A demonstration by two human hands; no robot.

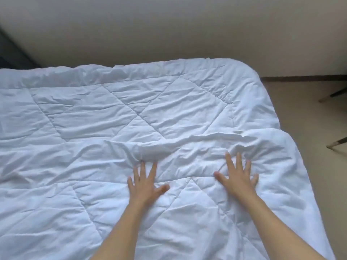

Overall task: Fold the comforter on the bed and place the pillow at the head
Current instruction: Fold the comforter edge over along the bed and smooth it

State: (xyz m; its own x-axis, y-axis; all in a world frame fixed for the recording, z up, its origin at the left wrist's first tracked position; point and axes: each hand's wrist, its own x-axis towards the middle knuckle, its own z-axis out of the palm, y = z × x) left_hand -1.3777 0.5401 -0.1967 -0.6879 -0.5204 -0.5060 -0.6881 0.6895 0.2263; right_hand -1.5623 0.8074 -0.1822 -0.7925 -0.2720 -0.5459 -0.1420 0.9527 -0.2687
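A white quilted comforter [116,117] covers the whole bed, with diamond stitching and many wrinkles. A folded-over upper layer lies in the near half; its edge runs across the middle and ends in a rounded corner at the right. My left hand [145,182] lies flat on this layer with fingers spread, just below a ridge of bunched fabric. To the right, my right hand [237,174] presses flat on it too, fingers spread. Neither hand holds anything. No pillow is in view.
A beige wall [169,29] runs right behind the bed's far edge. Beige floor [308,113] lies to the right of the bed, with thin dark furniture legs [332,95] at the right edge. A dark object stands at the far left.
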